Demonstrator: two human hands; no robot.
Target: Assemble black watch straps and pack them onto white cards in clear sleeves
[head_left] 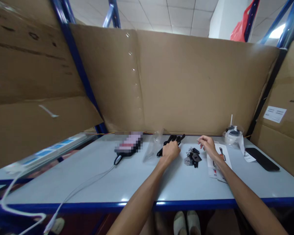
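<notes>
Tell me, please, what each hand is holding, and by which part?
The left hand rests on a bunch of black sticks at their near ends. Whether the right hand holds anything cannot be told.

Both forearms are bare, with no sleeves, watch or gloves showing. The left hand (170,150) and right hand (208,146) wear no rings. Below them, two pale shoes (187,222) show.

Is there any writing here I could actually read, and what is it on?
Nothing reads clearly.
Right cardboard box: large dark letters cut off at the frame edge, unreadable.
White label on that box: print too small.
Printed cards under the right hand: too blurred.
</notes>
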